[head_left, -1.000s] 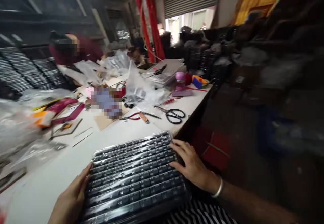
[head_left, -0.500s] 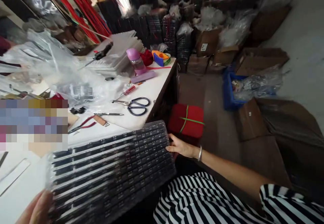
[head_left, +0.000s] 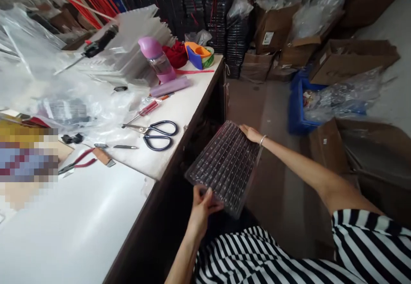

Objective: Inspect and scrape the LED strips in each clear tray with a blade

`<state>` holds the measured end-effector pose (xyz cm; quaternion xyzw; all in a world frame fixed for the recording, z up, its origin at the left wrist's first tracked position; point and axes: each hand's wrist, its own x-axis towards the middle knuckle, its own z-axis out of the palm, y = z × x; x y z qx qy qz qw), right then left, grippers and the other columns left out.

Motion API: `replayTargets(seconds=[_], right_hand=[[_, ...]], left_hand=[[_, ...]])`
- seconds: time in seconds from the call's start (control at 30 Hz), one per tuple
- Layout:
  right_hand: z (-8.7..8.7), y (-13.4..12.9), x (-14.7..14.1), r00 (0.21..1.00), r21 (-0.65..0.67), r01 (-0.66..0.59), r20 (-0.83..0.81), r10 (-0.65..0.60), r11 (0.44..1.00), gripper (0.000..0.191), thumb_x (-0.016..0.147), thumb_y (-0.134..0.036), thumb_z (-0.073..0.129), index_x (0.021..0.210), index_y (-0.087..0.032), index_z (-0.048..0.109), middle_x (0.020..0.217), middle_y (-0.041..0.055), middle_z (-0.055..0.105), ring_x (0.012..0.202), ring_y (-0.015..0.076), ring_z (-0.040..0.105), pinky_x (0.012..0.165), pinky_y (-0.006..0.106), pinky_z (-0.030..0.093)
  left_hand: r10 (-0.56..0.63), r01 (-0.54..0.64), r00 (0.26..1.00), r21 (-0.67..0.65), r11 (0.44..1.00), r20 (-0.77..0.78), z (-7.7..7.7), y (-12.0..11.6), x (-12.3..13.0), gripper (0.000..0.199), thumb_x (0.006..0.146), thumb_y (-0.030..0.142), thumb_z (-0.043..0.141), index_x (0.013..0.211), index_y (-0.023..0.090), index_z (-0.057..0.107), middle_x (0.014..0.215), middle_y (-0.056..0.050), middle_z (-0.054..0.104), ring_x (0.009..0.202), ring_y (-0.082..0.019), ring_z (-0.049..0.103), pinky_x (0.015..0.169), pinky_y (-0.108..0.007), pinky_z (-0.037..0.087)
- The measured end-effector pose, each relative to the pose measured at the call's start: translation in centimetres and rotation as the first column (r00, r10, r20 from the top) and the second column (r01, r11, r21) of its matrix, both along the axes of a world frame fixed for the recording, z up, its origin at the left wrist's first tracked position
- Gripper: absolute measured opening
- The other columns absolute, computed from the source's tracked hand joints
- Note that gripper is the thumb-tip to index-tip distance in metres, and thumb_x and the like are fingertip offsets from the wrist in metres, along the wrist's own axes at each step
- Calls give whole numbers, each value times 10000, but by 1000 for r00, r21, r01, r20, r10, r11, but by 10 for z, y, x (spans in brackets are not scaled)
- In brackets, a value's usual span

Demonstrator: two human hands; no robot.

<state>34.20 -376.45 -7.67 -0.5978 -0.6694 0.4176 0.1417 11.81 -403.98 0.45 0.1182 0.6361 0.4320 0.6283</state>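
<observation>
A clear plastic tray (head_left: 224, 168) with rows of small dark parts is held between my two hands, off the table's right edge and above the floor. My left hand (head_left: 204, 205) grips its near edge, thumb on top and fingers underneath. At the far right edge, my right hand (head_left: 251, 133) is closed on the tray, with part of its fingers hidden behind it. The tray slants, its far end turned to the right. What the small parts are I cannot make out.
On the white table (head_left: 96, 228) lie scissors (head_left: 154, 134), pliers (head_left: 78, 162), a screwdriver (head_left: 144, 110), a purple bottle (head_left: 157, 59) and a tape dispenser (head_left: 199, 55). A blue crate (head_left: 297, 108) and cardboard boxes (head_left: 353, 61) stand on the floor at right. Tray stacks (head_left: 216, 23) line the back.
Both hands have carried the tray right, from over the table's edge to above the floor, and turned it. The view has shifted too. The red bundle on the floor is now hidden.
</observation>
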Motion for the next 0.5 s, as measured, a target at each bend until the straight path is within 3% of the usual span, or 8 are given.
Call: replayTargets(seconds=[0.1, 0.17, 0.23, 0.33, 0.5], right_hand=[[-6, 48, 7, 982, -13, -58, 177, 59, 998, 357, 915, -415, 528, 1147, -149, 582, 1152, 84, 604, 1025, 196, 592, 900, 435, 485], [-13, 70, 2, 963, -26, -93, 253, 96, 995, 361, 913, -409, 532, 1161, -150, 576, 1169, 87, 596, 1035, 200, 588, 900, 437, 486], [-24, 84, -5, 945, -48, -125, 297, 133, 991, 362, 911, -401, 538, 1172, -152, 571, 1183, 89, 588, 1044, 203, 584, 901, 439, 488], [-42, 96, -10, 931, -91, -154, 320, 175, 984, 358, 910, -388, 544, 1182, -156, 566, 1200, 90, 579, 1053, 205, 579, 901, 438, 490], [-59, 114, -5, 937, -150, -133, 304, 174, 980, 343, 913, -381, 542, 1174, -159, 571, 1185, 86, 586, 1027, 194, 589, 879, 418, 505]], left_hand=[[79, -70, 994, -125, 990, 72, -67, 41, 28, 398, 841, 392, 634, 1108, 244, 379, 718, 29, 587, 554, -139, 612, 655, -381, 566], [127, -110, 989, -197, 974, 72, -100, 65, 41, 355, 903, 338, 560, 1175, 222, 363, 727, 27, 577, 520, -120, 580, 631, -375, 563], [163, -143, 985, -256, 956, 60, -122, 80, 50, 332, 935, 314, 508, 1219, 189, 391, 789, 3, 586, 554, -115, 578, 611, -338, 555], [185, -168, 982, -293, 941, 33, -143, 85, 56, 339, 941, 309, 503, 1239, 154, 461, 928, -42, 606, 672, -127, 601, 622, -309, 549], [225, -235, 972, -196, 952, -72, -154, 79, 48, 351, 881, 219, 597, 1222, 197, 522, 1210, -85, 562, 975, -187, 600, 797, -353, 542]])
